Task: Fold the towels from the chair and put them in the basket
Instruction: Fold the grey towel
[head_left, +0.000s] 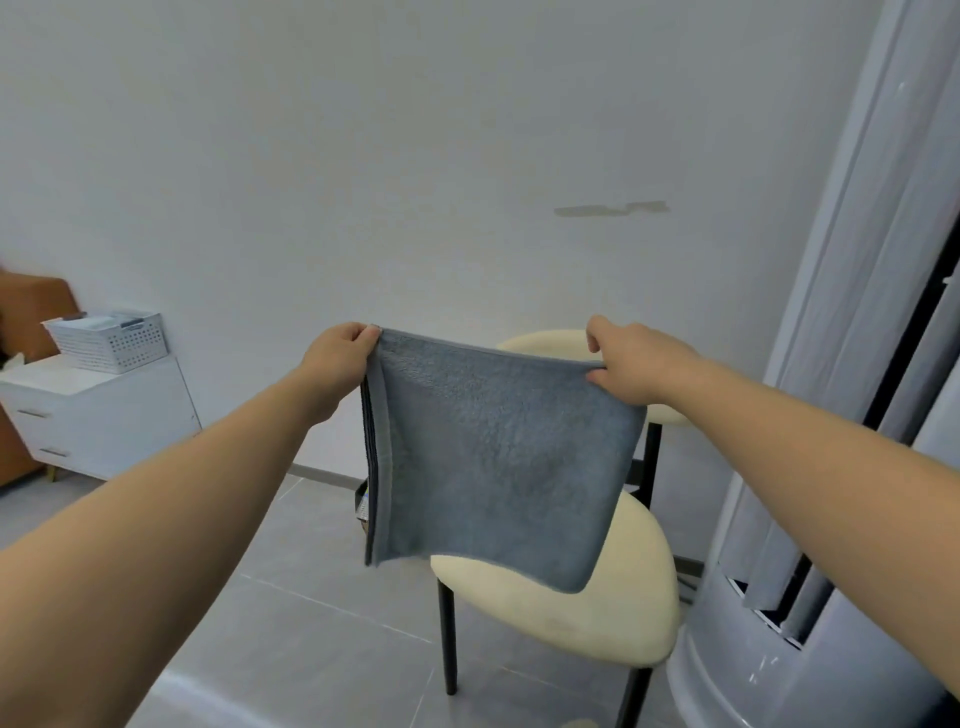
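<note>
Holding the towel (493, 457) over the chair (571, 613), I am pinching its top corners, 1 in the left hand (340, 358), 1 in the right hand (634, 364); I am fearing the left edge's layers sliding apart if a pinch is loosening

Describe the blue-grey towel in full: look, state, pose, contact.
The towel is blue-grey, of soft looped terry cloth as it looks, with a flat hemmed band down its left edge. It is folded: several layers show stacked along that left edge. It hangs roughly square in the air, its top edge stretched fairly taut. The left hand pinches the top left corner and the right hand pinches the top right. It hangs in front of the cream chair; whether it touches the chair cannot be told.
</note>
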